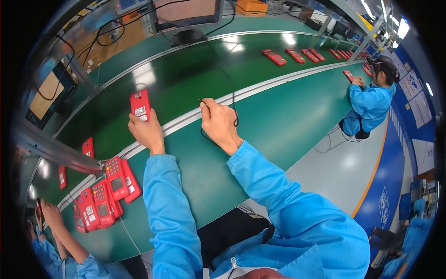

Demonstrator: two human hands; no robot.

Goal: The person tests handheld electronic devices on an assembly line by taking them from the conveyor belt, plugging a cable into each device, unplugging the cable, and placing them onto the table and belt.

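Note:
My left hand (147,132) is closed round the lower end of a red card payment terminal (139,103), over the dark green belt. White labels show on the terminal's upturned side. To its right, my right hand (219,122) pinches a thin black cable (236,111). The cable's tip pokes out past thumb and forefinger, pointing left toward the terminal but apart from it. A loop of the cable hangs beside my right wrist.
A pile of red terminals (100,200) lies on the green bench (195,186) at left, near a metal post (60,151). More terminals (295,56) sit along the belt (186,69). A metal rail (274,86) divides belt and bench. Co-workers (371,100) work at both ends.

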